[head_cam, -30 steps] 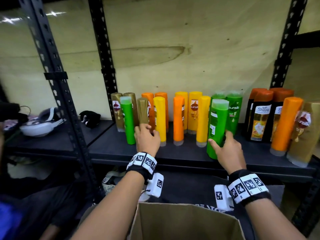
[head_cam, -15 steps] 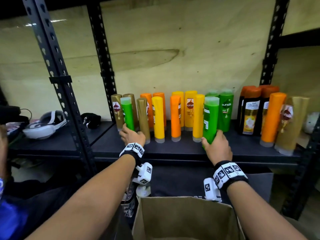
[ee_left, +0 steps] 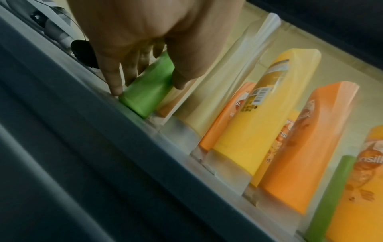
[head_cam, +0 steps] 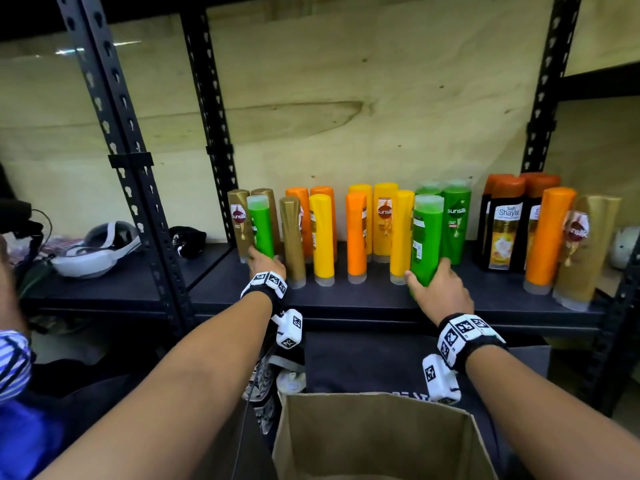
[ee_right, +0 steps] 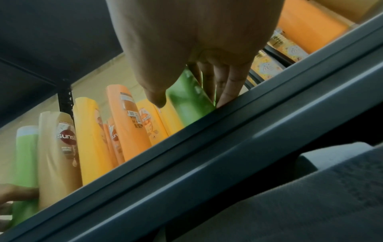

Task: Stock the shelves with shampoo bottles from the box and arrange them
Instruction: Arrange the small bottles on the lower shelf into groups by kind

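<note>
Gold, orange, yellow and green shampoo bottles stand in rows on the dark shelf (head_cam: 346, 301). My left hand (head_cam: 265, 263) grips the foot of a small green bottle (head_cam: 260, 226) at the row's left end. In the left wrist view the fingers (ee_left: 115, 86) and thumb clasp that green bottle (ee_left: 153, 77). My right hand (head_cam: 438, 289) holds a taller green bottle (head_cam: 426, 237) low down, upright beside a yellow one (head_cam: 401, 233). The right wrist view shows its thumb and fingers (ee_right: 228, 91) on either side of this green bottle (ee_right: 186, 111). The open cardboard box (head_cam: 374, 434) sits below.
Dark-labelled bottles (head_cam: 505, 230), an orange bottle and a gold bottle fill the shelf's right end. Perforated black uprights (head_cam: 138, 188) frame the bay. A white headset (head_cam: 93, 251) and a black object (head_cam: 188, 237) lie on the left shelf. A striped sleeve (head_cam: 14, 362) shows at far left.
My left hand shifted left from the gold bottle to the small green bottle's foot. My right hand pushed its green bottle back into line beside the yellow one.
</note>
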